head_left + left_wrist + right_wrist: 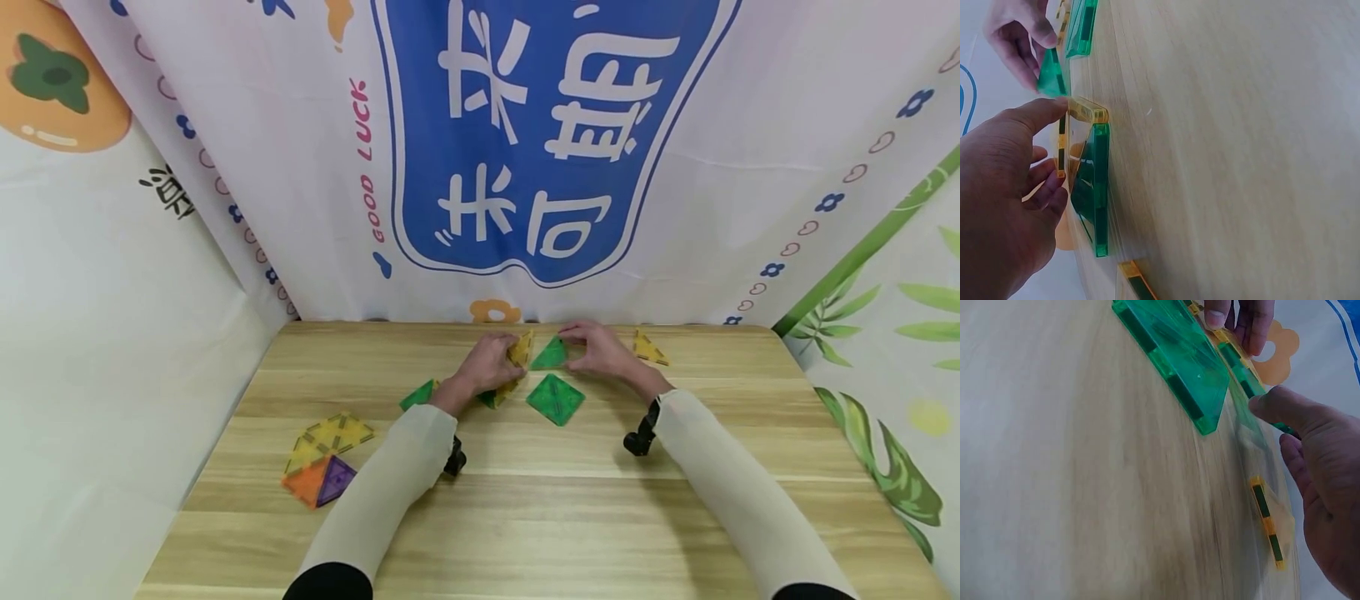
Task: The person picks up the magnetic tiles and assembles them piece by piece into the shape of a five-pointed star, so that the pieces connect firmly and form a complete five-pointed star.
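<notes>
My left hand (508,356) pinches a yellow triangle tile (520,348) held upright on edge on the wooden table (525,500). In the left wrist view its thumb and fingers (1047,187) grip that yellow tile (1088,110). A green tile (1095,187) lies on the table beside it. My right hand (576,342) pinches a green triangle tile (550,355), tilted up close to the yellow one. The right wrist view shows the thumb (1272,403) on that translucent green triangle (1250,422). A green square tile (555,398) lies flat in front of both hands.
Another green triangle (417,394) lies left of my left wrist, and a yellow triangle (649,348) lies right of my right hand. A flat cluster of yellow, orange and purple tiles (324,458) sits at the table's left. Printed cloth walls (525,167) enclose three sides.
</notes>
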The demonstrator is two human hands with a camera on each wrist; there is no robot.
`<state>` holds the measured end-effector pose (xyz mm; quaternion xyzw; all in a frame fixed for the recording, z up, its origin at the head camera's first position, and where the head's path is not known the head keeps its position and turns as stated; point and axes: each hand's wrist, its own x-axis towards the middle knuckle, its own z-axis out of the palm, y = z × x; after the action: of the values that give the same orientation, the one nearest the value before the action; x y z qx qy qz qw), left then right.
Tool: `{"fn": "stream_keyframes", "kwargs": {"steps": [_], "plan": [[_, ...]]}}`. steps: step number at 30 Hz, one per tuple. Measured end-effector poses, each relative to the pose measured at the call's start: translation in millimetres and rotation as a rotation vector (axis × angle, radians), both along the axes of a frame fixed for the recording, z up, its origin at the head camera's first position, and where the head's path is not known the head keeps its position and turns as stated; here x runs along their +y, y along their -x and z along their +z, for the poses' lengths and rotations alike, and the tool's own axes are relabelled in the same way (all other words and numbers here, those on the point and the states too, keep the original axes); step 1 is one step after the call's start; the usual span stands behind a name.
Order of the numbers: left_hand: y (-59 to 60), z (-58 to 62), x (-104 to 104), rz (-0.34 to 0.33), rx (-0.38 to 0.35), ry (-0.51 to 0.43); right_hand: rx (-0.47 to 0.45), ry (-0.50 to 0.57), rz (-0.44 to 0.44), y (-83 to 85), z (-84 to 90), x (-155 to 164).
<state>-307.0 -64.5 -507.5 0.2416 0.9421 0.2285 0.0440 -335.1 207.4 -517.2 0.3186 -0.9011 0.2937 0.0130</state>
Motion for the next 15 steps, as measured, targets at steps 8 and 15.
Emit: {"fn": "stream_keyframes", "kwargs": {"steps": [8, 15], "plan": [[1.4, -1.9, 1, 0.001, -0.006, 0.021, 0.009, -0.023, 0.109, 6.2, -1.6, -7], [3.5, -1.7, 2, -0.001, -0.015, 0.034, -0.077, 0.047, 0.146, 8.8, -4.8, -17]]}}
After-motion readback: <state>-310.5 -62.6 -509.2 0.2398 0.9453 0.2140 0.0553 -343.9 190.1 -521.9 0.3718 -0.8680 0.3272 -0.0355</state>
